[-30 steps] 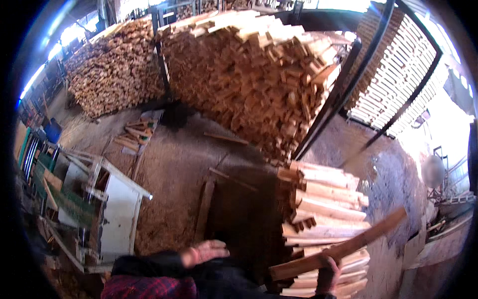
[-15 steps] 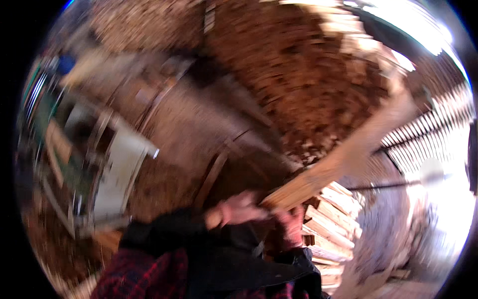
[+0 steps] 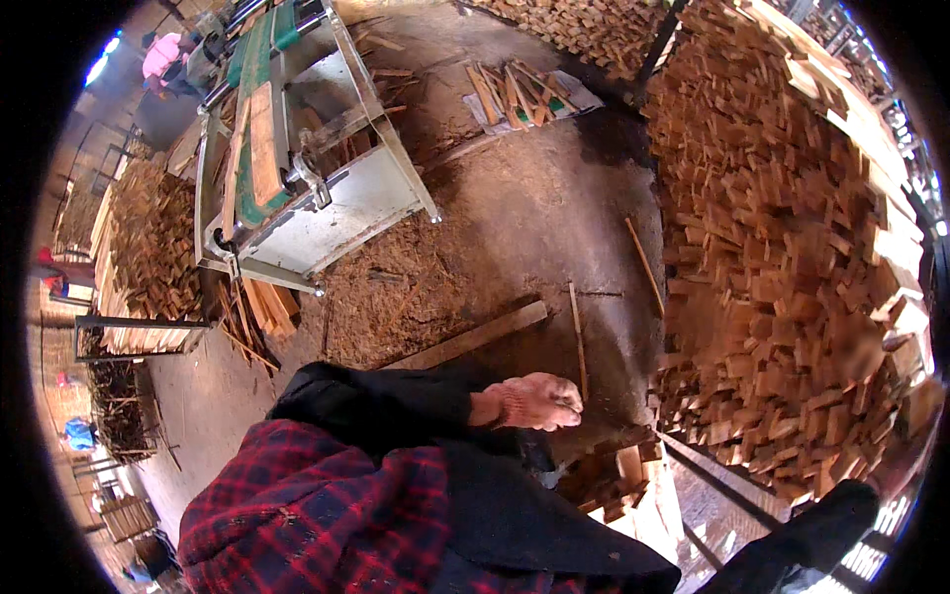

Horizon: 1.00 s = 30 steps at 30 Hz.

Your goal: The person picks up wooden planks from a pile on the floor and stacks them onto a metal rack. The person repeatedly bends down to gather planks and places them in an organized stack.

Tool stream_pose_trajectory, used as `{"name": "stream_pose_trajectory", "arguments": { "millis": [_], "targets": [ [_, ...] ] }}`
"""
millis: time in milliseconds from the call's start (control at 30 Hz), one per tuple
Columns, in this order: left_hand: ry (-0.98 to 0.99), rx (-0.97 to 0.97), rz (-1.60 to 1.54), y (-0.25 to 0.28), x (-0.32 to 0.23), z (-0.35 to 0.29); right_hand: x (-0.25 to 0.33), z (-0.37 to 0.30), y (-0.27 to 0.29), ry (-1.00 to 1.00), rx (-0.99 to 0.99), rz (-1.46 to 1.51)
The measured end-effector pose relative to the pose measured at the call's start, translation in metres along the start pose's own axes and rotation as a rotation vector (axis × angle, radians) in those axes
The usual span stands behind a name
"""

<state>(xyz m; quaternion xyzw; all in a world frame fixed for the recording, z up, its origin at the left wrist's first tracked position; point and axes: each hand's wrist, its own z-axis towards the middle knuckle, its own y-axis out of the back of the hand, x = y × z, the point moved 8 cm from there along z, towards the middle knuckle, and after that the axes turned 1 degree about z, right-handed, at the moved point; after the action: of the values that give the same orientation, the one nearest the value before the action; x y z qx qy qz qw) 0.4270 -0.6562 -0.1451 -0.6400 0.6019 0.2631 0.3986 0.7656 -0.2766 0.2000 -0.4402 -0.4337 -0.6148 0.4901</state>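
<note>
My left hand [image 3: 539,402], in a pinkish knitted work glove, is in front of my body with its fingers curled in. Nothing shows in it. My right arm [image 3: 826,520], in a dark sleeve, stretches far out to the right. At its end my right hand [image 3: 902,457] is a blur at the picture's rim, beside the large stack of wooden boards [image 3: 762,247]. A brownish piece of wood [image 3: 925,404] lies close by that hand; whether the fingers hold it I cannot tell. Below my left hand is a smaller pile of cut boards [image 3: 604,475].
A metal-framed conveyor table [image 3: 361,203] with a green belt stands at the upper left, a board [image 3: 265,144] on it. Sawdust [image 3: 396,297], a plank [image 3: 475,337] and thin strips [image 3: 579,342] lie on the floor. A person in pink [image 3: 163,57] is far off.
My view has swung to the right. The long board that was by both hands is away from my left hand. My right arm has reached out to the far right.
</note>
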Motion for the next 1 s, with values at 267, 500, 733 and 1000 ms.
{"name": "stream_pose_trajectory", "arguments": {
  "millis": [267,500,733,1000],
  "targets": [
    [0.066,-0.364,-0.285,0.091,0.009,0.011,-0.221,-0.149,-0.183,-0.530,0.524,0.164],
    [0.340,-0.186,0.014,0.159,0.016,0.075,-0.417,-0.330,-0.200,-0.913,0.631,-0.451],
    [0.355,-0.016,-0.026,0.246,0.083,0.190,-0.518,-0.347,-0.266,-0.834,0.958,-1.005],
    [0.578,-0.195,-0.174,0.310,0.238,0.315,-0.837,-0.337,-0.383,-0.580,1.128,-1.158]
  ]
}}
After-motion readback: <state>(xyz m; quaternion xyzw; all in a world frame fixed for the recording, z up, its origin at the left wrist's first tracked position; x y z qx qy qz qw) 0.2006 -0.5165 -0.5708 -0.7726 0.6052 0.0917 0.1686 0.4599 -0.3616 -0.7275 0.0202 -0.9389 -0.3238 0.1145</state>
